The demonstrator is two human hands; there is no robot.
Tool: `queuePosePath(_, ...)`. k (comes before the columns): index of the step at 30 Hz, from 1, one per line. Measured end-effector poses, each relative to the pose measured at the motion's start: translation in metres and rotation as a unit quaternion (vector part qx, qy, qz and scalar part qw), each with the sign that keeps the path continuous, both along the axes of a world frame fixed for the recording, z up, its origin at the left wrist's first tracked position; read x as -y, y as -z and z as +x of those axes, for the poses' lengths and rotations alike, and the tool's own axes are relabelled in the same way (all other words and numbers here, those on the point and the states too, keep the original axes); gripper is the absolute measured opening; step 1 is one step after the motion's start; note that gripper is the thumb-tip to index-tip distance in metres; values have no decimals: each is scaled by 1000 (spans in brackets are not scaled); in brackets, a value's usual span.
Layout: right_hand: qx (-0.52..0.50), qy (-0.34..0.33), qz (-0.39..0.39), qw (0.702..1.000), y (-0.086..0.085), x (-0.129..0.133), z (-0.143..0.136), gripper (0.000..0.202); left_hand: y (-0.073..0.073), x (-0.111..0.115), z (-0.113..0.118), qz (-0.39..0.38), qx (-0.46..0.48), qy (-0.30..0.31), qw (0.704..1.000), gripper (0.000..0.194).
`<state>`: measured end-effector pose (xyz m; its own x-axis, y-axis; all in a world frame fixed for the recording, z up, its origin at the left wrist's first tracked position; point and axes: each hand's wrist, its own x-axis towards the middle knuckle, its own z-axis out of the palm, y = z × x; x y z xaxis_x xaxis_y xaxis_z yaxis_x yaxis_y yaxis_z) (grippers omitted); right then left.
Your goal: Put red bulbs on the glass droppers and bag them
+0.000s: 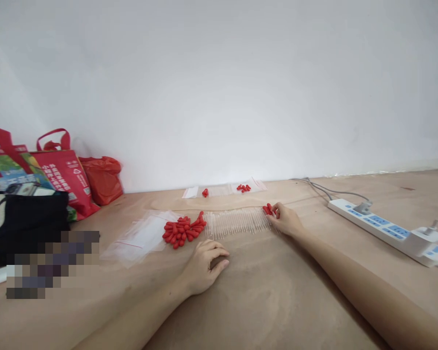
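Note:
On the wooden tabletop my left hand [206,265] rests with fingers loosely curved and the thumb apart, holding nothing. Just beyond it lies a pile of red rubber bulbs [178,232]. A row of thin clear tubes [237,221] lies side by side between the pile and my right hand [284,218]. At the row's right end, the fingers of that hand are closed on a red rubber bulb [275,212]. Another small red bulb [266,210] shows beside the fingertips; whether it is also gripped is unclear.
Clear zip bags [140,238] are spread left of the pile. Against the wall lie filled bags [222,190] with tubes and red bulbs. A white power strip [383,226] with cords sits at right. Red shopping bags [67,175] and a black cloth bag [25,223] stand at left.

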<state>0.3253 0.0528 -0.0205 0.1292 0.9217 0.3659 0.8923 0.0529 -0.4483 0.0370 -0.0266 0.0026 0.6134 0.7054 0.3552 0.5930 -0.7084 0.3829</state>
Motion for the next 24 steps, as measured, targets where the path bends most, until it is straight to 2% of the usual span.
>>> queuePosePath(5, 30, -16, -17, 999, -1, 4, -4, 14, 0, 0, 1, 2, 2, 0, 1000, 16)
queuePosePath(11, 115, -35, -2, 993, -7, 12, -12, 24, -1, 1, 1, 6, 7, -4, 1000, 15)
queuePosePath(16, 167, -43, -24, 985, -9, 20, -21, 29, 1, 2, 1, 36, 10, -20, 999, 13)
queuePosePath(19, 168, -48, -35, 984, -12, 24, -26, 30, 2, 1, -1, 79, 10, -68, 995, 12)
queuePosePath(24, 162, -66, -47, 983, -16, 34, -29, 30, -3, -14, -15, 126, -14, -201, 971, 13)
